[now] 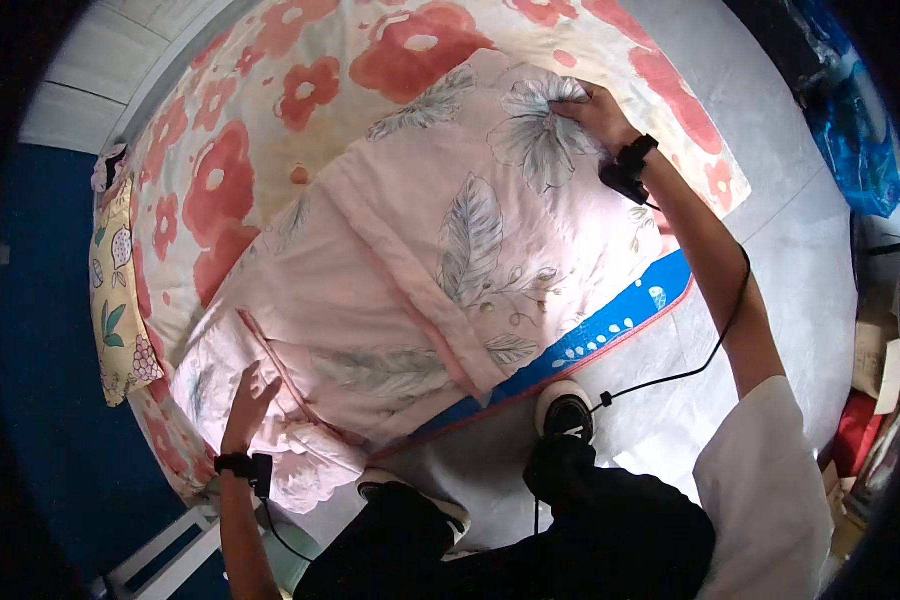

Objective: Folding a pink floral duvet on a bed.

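Observation:
A pink quilt (410, 240) with grey feather and flower prints lies partly folded across the bed, its near left end bunched. My right hand (600, 115) is closed on the quilt's far right part, by a large grey flower. Over the near left end of the quilt is my left hand (252, 405), fingers spread, near a fold; whether it presses on the cloth I cannot tell. Beneath the quilt spreads a cream sheet (310, 140) with large red flowers. A blue mat (610, 325) with a red edge shows under the quilt's near right side.
A yellow fruit-print pillow (120, 300) sits at the bed's left edge, beside a dark blue wall (50, 340). Blue plastic wrapping (855, 140) and cardboard boxes (875, 365) line the right. My shoe (565, 410) stands on the grey floor (760, 300). A white frame (165, 560) is at lower left.

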{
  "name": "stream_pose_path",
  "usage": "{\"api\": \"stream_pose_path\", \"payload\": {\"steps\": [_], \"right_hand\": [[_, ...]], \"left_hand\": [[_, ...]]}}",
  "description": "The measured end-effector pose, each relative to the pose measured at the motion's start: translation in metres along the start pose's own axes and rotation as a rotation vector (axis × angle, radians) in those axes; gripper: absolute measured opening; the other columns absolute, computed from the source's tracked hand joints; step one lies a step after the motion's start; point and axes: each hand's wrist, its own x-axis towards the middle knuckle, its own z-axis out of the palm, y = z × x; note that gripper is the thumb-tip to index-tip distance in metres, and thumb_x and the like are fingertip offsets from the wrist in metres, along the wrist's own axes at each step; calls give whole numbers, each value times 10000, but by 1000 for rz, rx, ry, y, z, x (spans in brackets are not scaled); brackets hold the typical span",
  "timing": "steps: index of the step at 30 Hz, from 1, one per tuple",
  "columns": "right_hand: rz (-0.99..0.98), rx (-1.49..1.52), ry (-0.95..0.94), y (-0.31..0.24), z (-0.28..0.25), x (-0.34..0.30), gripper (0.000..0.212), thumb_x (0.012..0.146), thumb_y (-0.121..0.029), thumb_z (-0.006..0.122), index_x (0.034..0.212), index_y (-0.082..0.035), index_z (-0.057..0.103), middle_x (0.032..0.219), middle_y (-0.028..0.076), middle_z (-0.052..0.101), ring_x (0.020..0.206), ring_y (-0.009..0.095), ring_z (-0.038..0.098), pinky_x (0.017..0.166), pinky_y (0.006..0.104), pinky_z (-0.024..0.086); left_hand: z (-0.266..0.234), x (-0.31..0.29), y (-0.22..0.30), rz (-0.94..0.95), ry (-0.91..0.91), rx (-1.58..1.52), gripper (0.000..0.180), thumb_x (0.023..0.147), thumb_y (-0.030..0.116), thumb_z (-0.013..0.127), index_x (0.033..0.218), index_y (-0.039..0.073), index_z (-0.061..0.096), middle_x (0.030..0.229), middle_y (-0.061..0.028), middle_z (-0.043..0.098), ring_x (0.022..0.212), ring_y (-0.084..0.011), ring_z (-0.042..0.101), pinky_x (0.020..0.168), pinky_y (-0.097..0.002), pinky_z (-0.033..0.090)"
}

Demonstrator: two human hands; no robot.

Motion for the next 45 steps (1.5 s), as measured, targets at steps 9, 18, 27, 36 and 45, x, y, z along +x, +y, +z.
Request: {"api": "stream_pose_path", "payload": {"steps": [9, 18, 27, 36, 45], "right_hand": [[179, -308, 44, 5, 21, -22, 448, 937, -360, 649, 1252, -45, 606, 1148, 39, 678, 1020, 103, 627, 909, 284, 498], [584, -222, -177, 83, 36, -151, 812, 893, -463, 693, 1464, 13, 364, 1348, 136, 554, 1207, 216, 551, 1033, 353, 445], [498, -448, -154, 47, 101, -163, 697, 875, -378, 726, 1408, -9, 469, 1310, 103, 602, 1102, 220, 617, 962, 345, 495], [538, -738, -7, 55, 139, -67, 482, 896, -375, 693, 1202, -6, 636, 1084, 78, 677, 906, 148, 647, 814, 303, 515], [77, -54, 430, -52, 143, -138, 329, 871, -118, 703, 1182, -22, 656, 1058, 75, 702, 881, 180, 681, 801, 308, 559]], "left_hand": [[20, -51, -237, -347, 269, 114, 801, 951, 512, 550, 1506, -4, 292, 1466, -316, 398, 1368, -429, 388, 1131, -423, 313], [-11, -74, -393, -408, 504, 25, 899, 918, 499, 630, 1527, -19, 217, 1550, -272, 284, 1413, -372, 333, 1156, -414, 278], [-89, -39, -465, -340, 572, -316, 873, 868, 463, 724, 1464, -43, 336, 1409, -200, 487, 1265, -310, 480, 1071, -383, 372], [-112, 0, -467, -480, 801, -239, 768, 869, 292, 735, 1453, -51, 374, 1438, -177, 477, 1300, -290, 456, 1092, -371, 355], [-242, -79, -199, 390, 992, -228, 342, 941, 93, 616, 1258, -35, 599, 1194, -129, 650, 1050, -173, 609, 944, -288, 455]]}}
